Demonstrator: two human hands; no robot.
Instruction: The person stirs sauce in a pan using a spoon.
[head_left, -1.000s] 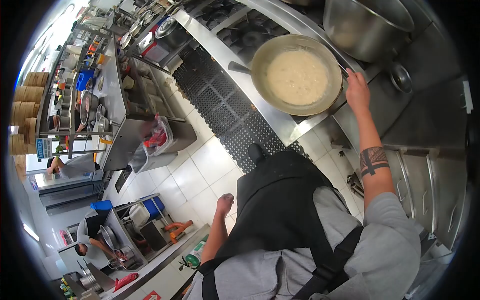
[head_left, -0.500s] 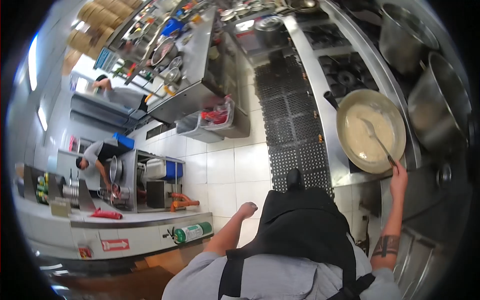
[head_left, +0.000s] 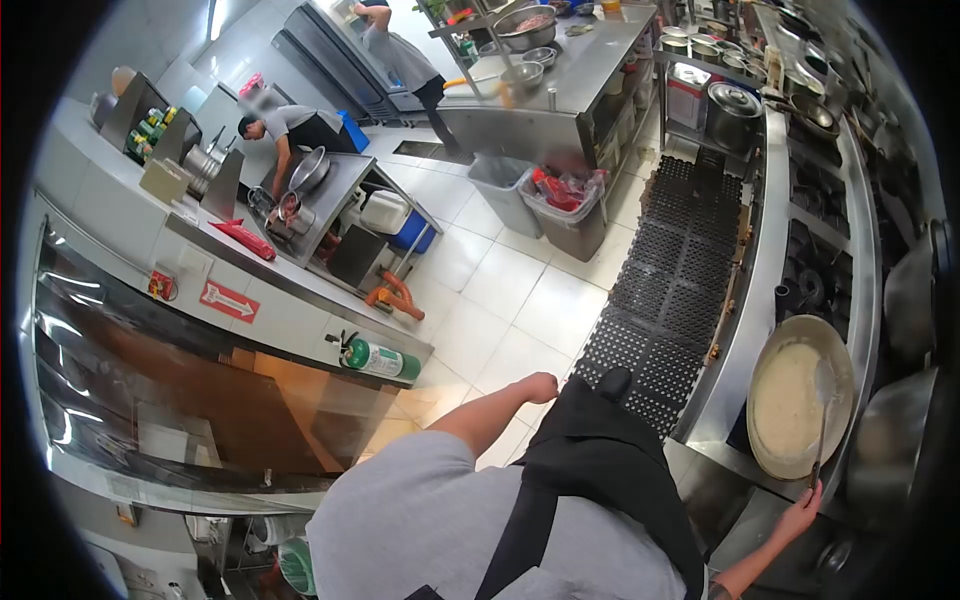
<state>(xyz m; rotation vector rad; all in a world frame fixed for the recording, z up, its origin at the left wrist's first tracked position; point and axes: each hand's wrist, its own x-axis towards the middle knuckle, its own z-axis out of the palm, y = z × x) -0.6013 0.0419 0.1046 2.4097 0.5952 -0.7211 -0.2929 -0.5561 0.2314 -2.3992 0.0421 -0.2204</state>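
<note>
My right hand (head_left: 797, 516) grips the dark end of a long-handled spoon (head_left: 823, 420). The spoon's head rests in a creamy, pale sauce (head_left: 786, 402) that fills much of a wide frying pan (head_left: 757, 455). The pan sits on the near end of the stove, its dark handle pointing away from me. My left hand (head_left: 540, 387) is closed in a loose fist beside my black apron (head_left: 610, 440), away from any work surface; nothing shows in it.
Large metal pots (head_left: 893, 440) stand right of the pan. Burners (head_left: 808, 275) run beyond it, beside a black rubber mat (head_left: 668, 290). Bins (head_left: 565, 215) stand by the steel counter. A co-worker (head_left: 290, 130) bends over a left-hand table; another person stands farther back.
My view has swung left, so the stove and pan sit farther right and lower. My right hand keeps hold of the spoon, whose head has shifted toward the pan's right side.
</note>
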